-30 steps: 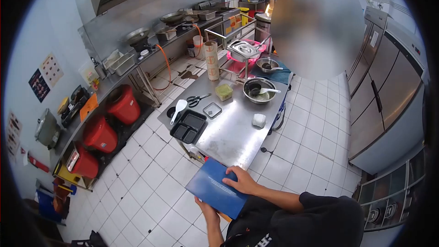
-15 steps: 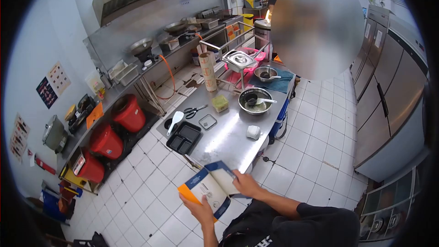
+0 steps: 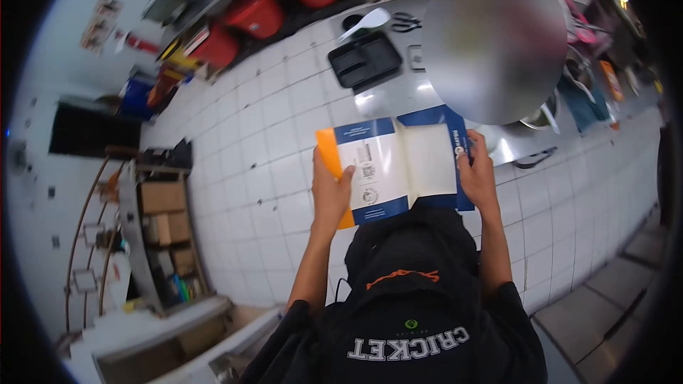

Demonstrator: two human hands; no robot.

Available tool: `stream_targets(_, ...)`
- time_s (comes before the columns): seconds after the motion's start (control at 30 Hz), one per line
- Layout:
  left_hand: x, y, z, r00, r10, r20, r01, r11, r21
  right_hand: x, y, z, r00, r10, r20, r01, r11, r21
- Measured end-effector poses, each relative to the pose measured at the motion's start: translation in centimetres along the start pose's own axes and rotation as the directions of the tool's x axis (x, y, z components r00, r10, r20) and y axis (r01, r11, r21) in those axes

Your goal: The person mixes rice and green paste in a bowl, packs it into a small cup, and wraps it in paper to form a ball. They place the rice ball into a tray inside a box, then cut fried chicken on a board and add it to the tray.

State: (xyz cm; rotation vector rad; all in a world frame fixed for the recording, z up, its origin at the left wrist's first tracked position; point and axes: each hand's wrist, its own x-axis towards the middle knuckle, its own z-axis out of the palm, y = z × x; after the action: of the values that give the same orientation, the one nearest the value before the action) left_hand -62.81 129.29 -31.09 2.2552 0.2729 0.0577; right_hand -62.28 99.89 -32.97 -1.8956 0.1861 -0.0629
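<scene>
A printed cardboard food box [image 3: 371, 171] in white, blue and orange is held in front of my body, partly unfolded, with its pale inside showing on the right half. My left hand [image 3: 331, 188] grips its orange left edge, thumb lying on the printed panel. On the opposite side my right hand [image 3: 477, 171] pinches the blue right flap, where white lettering shows. Beyond the box, on the steel table [image 3: 388, 102], lies a black compartment tray [image 3: 365, 61]. Behind that tray are a white rice paddle [image 3: 364, 24] and black-handled scissors [image 3: 405, 22].
A blurred patch hides much of the table. At its right, a metal bowl [image 3: 544, 118] and blue cloth [image 3: 585, 103] show in part. Red bins [image 3: 256, 16] line the far wall. A shelf with cardboard boxes [image 3: 163, 198] stands at left, on the white tiled floor [image 3: 245, 160].
My view has swung down and to the left. The box is turned more squarely toward me and spread wider, with my right hand now out at its right edge.
</scene>
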Motion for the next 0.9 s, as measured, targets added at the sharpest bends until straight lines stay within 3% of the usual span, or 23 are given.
stream_targets(0.07,-0.9,1.3,0.6,0.998,0.056,-0.038,-0.053,0.995,0.085,1.2,1.1,0.9,1.000,-0.022,-0.009,0.022,1.000,0.021)
stream_targets(0.13,-0.9,0.9,2.1,0.982,0.161,-0.100,-0.141,0.973,0.181,2.2,3.4,2.2,0.998,-0.034,0.061,0.051,0.954,-0.295)
stream_targets(0.17,-0.7,2.6,1.9,0.997,0.071,0.025,-0.072,0.997,0.039,2.7,4.7,3.1,0.994,-0.047,0.098,0.085,0.893,-0.442)
stream_targets(0.2,-0.6,3.2,2.2,0.991,0.093,0.093,-0.101,0.991,0.086,3.2,7.1,3.8,0.980,-0.146,0.136,0.198,0.788,-0.583)
stream_targets(0.23,0.0,4.1,2.4,0.983,0.000,0.182,-0.033,0.983,0.179,3.9,8.7,4.7,0.945,-0.257,0.200,0.322,0.650,-0.688)
stream_targets(0.27,0.8,3.0,3.1,0.960,0.183,0.211,-0.228,0.950,0.212,4.1,7.6,5.0,0.923,-0.306,0.235,0.375,0.565,-0.735)
stream_targets(0.3,1.4,5.1,2.7,0.951,0.050,0.306,-0.152,0.936,0.318,4.9,6.2,5.1,0.892,-0.367,0.263,0.423,0.473,-0.773)
stream_targets(0.33,1.6,5.5,2.7,0.935,0.244,0.259,-0.309,0.918,0.250,6.0,6.0,5.7,0.862,-0.394,0.320,0.482,0.436,-0.761)
stream_targets(0.37,2.6,5.7,3.2,0.913,0.346,0.216,-0.398,0.874,0.278,7.4,6.0,5.9,0.833,-0.406,0.376,0.531,0.392,-0.751)
stream_targets(0.43,4.9,6.9,2.9,0.867,0.456,0.198,-0.497,0.817,0.292,10.0,6.2,6.6,0.840,-0.230,0.491,0.518,0.612,-0.598)
stream_targets(0.47,5.8,6.9,3.1,0.868,0.473,0.147,-0.490,0.777,0.395,11.6,6.3,6.6,0.825,-0.139,0.548,0.471,0.704,-0.532)
stream_targets(0.53,7.6,6.5,3.7,0.852,0.520,0.056,-0.448,0.671,0.591,14.0,9.3,7.7,0.846,-0.234,0.479,0.500,0.659,-0.562)
stream_targets(0.57,8.0,6.2,3.7,0.816,0.566,-0.117,-0.357,0.653,0.668,14.0,7.9,7.7,0.866,-0.186,0.463,0.455,0.677,-0.578)
stream_targets(0.6,8.0,5.7,4.2,0.828,0.496,-0.262,-0.249,0.743,0.621,13.8,7.0,7.2,0.884,-0.127,0.451,0.404,0.693,-0.597)
stream_targets(0.67,6.7,5.5,3.4,0.791,0.328,-0.516,-0.063,0.883,0.465,13.0,7.1,7.2,0.888,-0.157,0.433,0.427,0.633,-0.646)
stream_targets(0.7,5.3,4.5,4.1,0.802,0.208,-0.560,0.079,0.893,0.444,12.3,7.1,7.2,0.896,-0.131,0.425,0.404,0.640,-0.654)
stream_targets(0.8,2.1,-0.7,7.3,0.822,-0.079,-0.565,0.143,0.987,0.070,10.0,5.9,7.3,0.920,-0.049,0.389,0.306,0.709,-0.635)
stream_targets(0.87,0.6,-2.7,8.8,0.827,-0.317,-0.464,0.218,0.942,-0.256,8.6,5.8,7.0,0.925,-0.010,0.379,0.267,0.726,-0.633)
stream_targets(0.9,0.9,-3.6,8.8,0.813,-0.364,-0.455,0.226,0.917,-0.330,8.1,6.0,7.4,0.927,-0.009,0.374,0.265,0.722,-0.639)
